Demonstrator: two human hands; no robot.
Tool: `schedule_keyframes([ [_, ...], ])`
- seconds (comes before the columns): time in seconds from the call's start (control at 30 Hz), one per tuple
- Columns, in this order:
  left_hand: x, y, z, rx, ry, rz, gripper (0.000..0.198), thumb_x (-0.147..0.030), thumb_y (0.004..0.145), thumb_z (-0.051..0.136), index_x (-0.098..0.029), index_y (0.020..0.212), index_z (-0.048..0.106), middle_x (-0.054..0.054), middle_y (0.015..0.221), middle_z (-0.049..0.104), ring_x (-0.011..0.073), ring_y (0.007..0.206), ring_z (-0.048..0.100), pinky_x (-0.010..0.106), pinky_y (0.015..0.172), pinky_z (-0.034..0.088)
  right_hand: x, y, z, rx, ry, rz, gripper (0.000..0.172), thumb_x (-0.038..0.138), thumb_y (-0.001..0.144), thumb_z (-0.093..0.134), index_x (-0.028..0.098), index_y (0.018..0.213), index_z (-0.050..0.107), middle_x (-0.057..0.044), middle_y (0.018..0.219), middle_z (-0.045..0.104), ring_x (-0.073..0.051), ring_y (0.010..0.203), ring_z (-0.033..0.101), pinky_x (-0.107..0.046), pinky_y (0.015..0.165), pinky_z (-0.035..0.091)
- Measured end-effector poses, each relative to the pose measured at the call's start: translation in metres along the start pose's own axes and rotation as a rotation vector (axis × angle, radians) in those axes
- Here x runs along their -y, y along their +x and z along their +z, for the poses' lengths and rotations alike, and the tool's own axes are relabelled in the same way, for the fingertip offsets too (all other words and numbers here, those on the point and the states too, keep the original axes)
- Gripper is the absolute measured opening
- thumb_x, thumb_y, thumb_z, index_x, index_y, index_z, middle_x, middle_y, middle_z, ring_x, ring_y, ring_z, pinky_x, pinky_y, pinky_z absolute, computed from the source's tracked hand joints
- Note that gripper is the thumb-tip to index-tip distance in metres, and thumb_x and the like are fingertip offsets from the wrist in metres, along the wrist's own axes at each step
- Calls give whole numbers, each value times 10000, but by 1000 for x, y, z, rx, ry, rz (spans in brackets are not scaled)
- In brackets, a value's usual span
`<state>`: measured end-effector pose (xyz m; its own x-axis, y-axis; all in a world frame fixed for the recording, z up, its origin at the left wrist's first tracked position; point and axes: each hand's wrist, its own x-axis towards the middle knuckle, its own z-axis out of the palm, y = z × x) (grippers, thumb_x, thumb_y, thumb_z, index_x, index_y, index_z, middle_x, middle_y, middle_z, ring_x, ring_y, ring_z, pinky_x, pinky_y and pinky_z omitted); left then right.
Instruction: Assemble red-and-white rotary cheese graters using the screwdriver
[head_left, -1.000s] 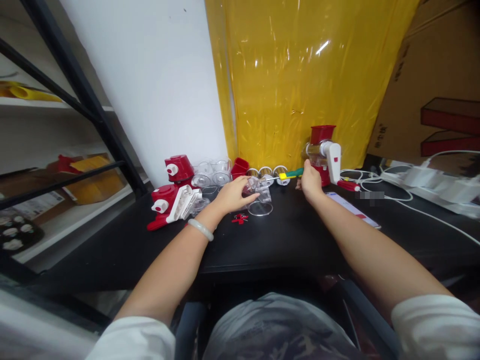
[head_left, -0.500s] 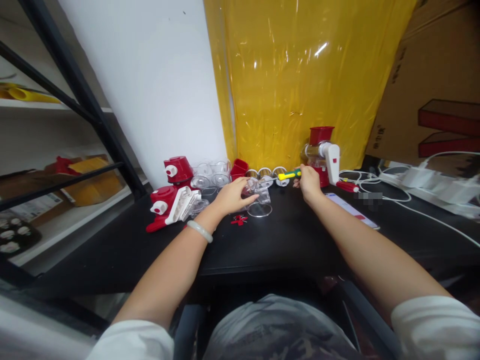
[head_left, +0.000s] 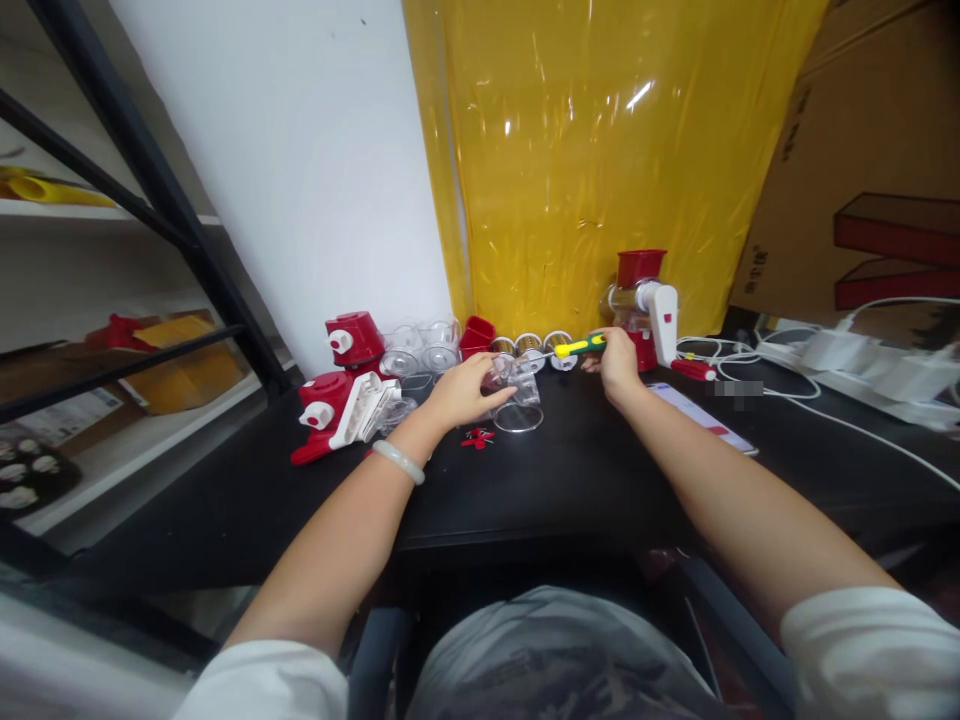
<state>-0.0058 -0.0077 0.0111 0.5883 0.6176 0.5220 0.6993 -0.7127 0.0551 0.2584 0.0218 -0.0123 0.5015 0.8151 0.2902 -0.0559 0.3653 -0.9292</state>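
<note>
My right hand [head_left: 616, 366] is closed around the green and yellow handle of a screwdriver [head_left: 579, 346]. Its shaft points left, toward a clear plastic housing [head_left: 523, 400] with a round rim. My left hand [head_left: 466, 390] grips this housing from the left; the screwdriver's tip is too small to make out there. A few small red parts with screws [head_left: 478, 438] lie on the black table just below my left hand. Behind the housing stand several metal grater drums [head_left: 529, 350] with white rims, beside a red plastic hopper [head_left: 478, 337].
An assembled red and white rotary grater [head_left: 651, 315] stands behind my right hand. A phone [head_left: 703, 418] lies right of my forearm, near white cables and a power strip [head_left: 862, 365]. Red bases [head_left: 324, 410] and clear parts [head_left: 421, 345] occupy the left. A yellow-wrapped panel [head_left: 600, 170] rises behind.
The view has shifted very slightly. Both hands keep almost the same place, with the screwdriver still pointing at the clear housing.
</note>
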Motion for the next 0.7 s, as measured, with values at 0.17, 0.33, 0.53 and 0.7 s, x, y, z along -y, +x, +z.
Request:
schedule_keyframes([
  [0.17, 1, 0, 1, 1, 5, -5, 486, -562, 884, 550, -178, 1180, 584, 126, 1371, 564, 282, 1241, 561, 416, 1028, 475, 2, -2, 0, -10, -2, 2, 126, 235, 844, 433, 205, 807, 550, 51, 479, 505, -126, 368, 511, -209, 352, 358],
  [0.33, 2, 0, 2, -15, -10, 14, 497, -563, 887, 546, -178, 1199, 576, 109, 1365, 569, 271, 1231, 568, 408, 1031, 476, 3, -4, 1, -14, -37, -3, 119, 244, 883, 454, 219, 777, 502, 75, 444, 474, -110, 336, 462, -203, 341, 348],
  [0.53, 2, 0, 2, -8, -8, 2, 505, -576, 884, 541, -168, 1178, 587, 123, 1372, 561, 281, 1239, 562, 420, 1034, 472, -2, -2, 0, -5, -66, -60, 278, 457, 895, 530, 232, 743, 468, 89, 421, 435, -104, 325, 429, -212, 339, 341],
  [0.7, 1, 0, 1, -3, 4, -1, 484, -567, 886, 544, -183, 1177, 587, 117, 1372, 563, 278, 1232, 567, 410, 1019, 480, -11, 5, -4, -19, -137, -118, 394, 592, 864, 527, 235, 717, 453, 90, 413, 408, -105, 325, 422, -221, 340, 330],
])
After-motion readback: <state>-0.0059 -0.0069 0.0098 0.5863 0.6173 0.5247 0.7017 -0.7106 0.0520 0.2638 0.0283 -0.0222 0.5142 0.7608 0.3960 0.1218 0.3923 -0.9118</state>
